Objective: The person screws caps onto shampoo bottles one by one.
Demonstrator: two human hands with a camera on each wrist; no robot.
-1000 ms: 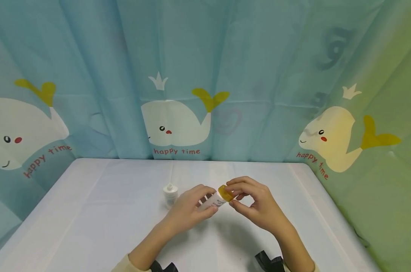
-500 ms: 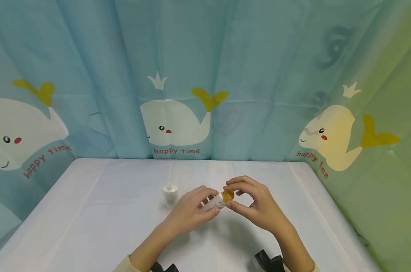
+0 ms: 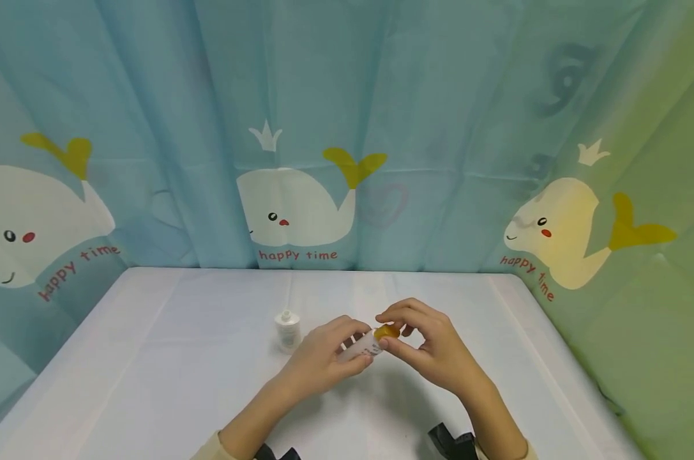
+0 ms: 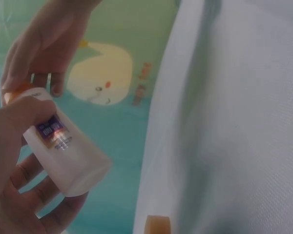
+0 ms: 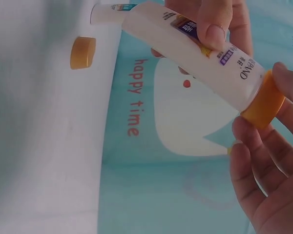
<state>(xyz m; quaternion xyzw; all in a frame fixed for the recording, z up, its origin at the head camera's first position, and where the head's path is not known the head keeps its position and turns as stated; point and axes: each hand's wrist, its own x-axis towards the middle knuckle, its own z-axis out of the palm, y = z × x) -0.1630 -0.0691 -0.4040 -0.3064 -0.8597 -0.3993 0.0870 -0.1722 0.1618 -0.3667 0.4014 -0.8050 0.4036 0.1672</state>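
A white table with rounded far corners carried a white bottle, which stood upright, its nozzle uncovered. An orange cap (plain in the right wrist view) rested on the same surface, near the bottle but not touching it.

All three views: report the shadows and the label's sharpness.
Head view: soft shadows on the white rectangular tabletop, print on the held white plastic bottle too small to read; left wrist: hazy, shaded tabletop, print soft; right wrist: tabletop shaded, larger letters legible.
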